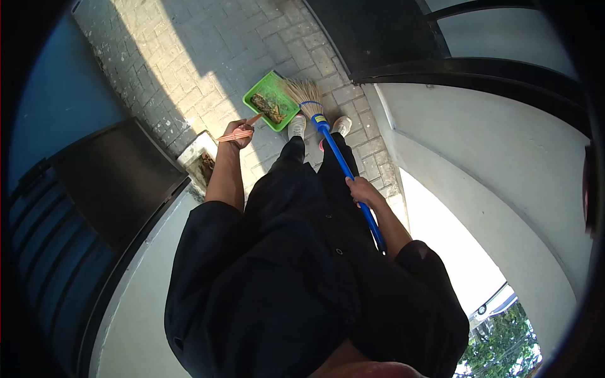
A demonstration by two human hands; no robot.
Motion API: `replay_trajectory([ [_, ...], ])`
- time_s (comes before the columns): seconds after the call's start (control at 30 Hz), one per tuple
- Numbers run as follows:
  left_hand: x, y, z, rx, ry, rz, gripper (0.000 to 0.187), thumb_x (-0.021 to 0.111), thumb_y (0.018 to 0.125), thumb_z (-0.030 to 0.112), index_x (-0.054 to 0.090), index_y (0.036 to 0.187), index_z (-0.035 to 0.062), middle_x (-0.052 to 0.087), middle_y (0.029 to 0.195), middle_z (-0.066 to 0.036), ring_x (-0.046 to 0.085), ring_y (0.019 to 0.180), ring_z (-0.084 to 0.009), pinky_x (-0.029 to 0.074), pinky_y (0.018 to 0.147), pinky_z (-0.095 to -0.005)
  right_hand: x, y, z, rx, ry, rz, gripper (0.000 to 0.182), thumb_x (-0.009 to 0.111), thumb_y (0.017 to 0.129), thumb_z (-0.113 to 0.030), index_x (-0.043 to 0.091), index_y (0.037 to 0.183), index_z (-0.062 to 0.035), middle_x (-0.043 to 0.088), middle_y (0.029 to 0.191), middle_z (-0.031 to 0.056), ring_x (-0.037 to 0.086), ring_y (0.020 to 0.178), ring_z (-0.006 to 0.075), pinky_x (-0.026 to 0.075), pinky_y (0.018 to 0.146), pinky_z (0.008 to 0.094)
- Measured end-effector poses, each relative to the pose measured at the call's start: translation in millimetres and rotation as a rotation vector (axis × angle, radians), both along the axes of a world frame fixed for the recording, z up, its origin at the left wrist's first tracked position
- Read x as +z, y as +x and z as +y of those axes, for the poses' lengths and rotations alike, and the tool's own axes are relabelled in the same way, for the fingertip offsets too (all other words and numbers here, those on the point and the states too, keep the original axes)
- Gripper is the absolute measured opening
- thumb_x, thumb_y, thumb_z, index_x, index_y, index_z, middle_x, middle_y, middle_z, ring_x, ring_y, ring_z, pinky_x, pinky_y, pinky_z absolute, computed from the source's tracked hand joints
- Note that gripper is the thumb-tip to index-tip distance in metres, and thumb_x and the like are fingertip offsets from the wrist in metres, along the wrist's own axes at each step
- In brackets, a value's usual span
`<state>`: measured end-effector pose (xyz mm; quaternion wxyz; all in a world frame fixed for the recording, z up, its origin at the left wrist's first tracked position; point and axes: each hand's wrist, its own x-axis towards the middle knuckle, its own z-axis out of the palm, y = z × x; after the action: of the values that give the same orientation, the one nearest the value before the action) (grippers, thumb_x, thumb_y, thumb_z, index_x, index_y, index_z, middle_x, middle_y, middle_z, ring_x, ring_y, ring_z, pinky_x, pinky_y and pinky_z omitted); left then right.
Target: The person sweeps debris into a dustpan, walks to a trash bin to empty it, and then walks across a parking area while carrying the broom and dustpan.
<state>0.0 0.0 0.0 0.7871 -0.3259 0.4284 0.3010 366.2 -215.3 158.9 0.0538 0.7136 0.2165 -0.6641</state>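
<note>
My right hand (pixel 362 191) is wrapped round the blue handle of a broom (pixel 334 143). Its pale straw bristles (pixel 304 92) fan out by the right rim of a green dustpan (pixel 290 118). Brown dry litter (pixel 267 108) lies inside the pan. My left hand (pixel 239 133) is closed on a pinkish-brown stick (pixel 254 119) that points to the pan and looks like the dustpan's handle. Where the stick joins the pan is hard to make out.
My shoes (pixel 297 126) stand on grey paving (pixel 252 38) just behind the pan. A dark metal gate (pixel 120 183) is at left, beside a low white post (pixel 200 157). At right are another dark gate (pixel 384 38) and a white wall (pixel 466 132).
</note>
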Motion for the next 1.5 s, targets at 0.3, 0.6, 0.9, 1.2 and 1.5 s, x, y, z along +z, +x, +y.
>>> replay_trajectory([
  [0.3, -1.3, -10.6, -17.5, 0.026, -0.03, -0.017, 0.029, 0.044, 0.088, 0.01, 0.029, 0.106, -0.007, 0.043, 0.057, -0.004, 0.044, 0.045, -0.0102, 0.042, 0.041, -0.0195, 16.6, -2.6, 57.1, 0.136, 0.135, -0.174, 0.047, 0.035, 0.092, -0.035, 0.054, 0.084, 0.0073, 0.057, 0.06, 0.0163, 0.058, 0.047, 0.0256, 0.047, 0.047, 0.0367],
  [0.6, 1.1, -6.1, -17.2, -0.104, 0.062, 0.023, 0.019, 0.046, 0.087, 0.008, 0.032, 0.094, -0.0029, 0.045, 0.057, -0.004, 0.046, 0.046, -0.0107, 0.044, 0.043, -0.0202, 22.7, -16.8, 20.9, 0.322, 0.136, -0.111, 0.05, 0.037, 0.091, -0.033, 0.055, 0.08, 0.0119, 0.058, 0.066, 0.0244, 0.06, 0.051, 0.0307, 0.048, 0.053, 0.0405],
  [0.9, 6.9, 1.1, 13.5, -0.289, 0.009, 0.118, 0.013, 0.049, 0.086, 0.007, 0.038, 0.08, 0.0012, 0.045, 0.059, -0.007, 0.048, 0.047, -0.0123, 0.043, 0.041, -0.0202, 29.2, 14.4, -18.3, 0.219, 0.114, -0.313, 0.045, 0.036, 0.092, -0.033, 0.05, 0.088, 0.0098, 0.058, 0.066, 0.0205, 0.059, 0.051, 0.0274, 0.047, 0.05, 0.0397],
  [1.2, -4.6, -15.3, 25.2, -0.202, -0.002, 0.087, 0.015, 0.048, 0.086, 0.007, 0.036, 0.084, -0.0011, 0.046, 0.061, -0.008, 0.048, 0.046, -0.0138, 0.045, 0.04, -0.0207, 41.3, 15.5, -36.4, -0.103, 0.001, 0.036, 0.039, 0.039, 0.092, -0.034, 0.047, 0.076, 0.0011, 0.048, 0.055, 0.0085, 0.051, 0.043, 0.0195, 0.043, 0.042, 0.034],
  [1.5, -7.3, -20.3, 19.1, -0.214, 0.015, 0.072, 0.014, 0.048, 0.086, 0.006, 0.037, 0.083, -0.0015, 0.047, 0.06, -0.008, 0.048, 0.045, -0.0134, 0.045, 0.041, -0.0207, 37.0, 15.6, -3.2, 0.193, 0.08, -0.258, 0.043, 0.037, 0.092, -0.03, 0.052, 0.09, 0.0102, 0.059, 0.068, 0.0235, 0.06, 0.051, 0.0286, 0.047, 0.05, 0.0388],
])
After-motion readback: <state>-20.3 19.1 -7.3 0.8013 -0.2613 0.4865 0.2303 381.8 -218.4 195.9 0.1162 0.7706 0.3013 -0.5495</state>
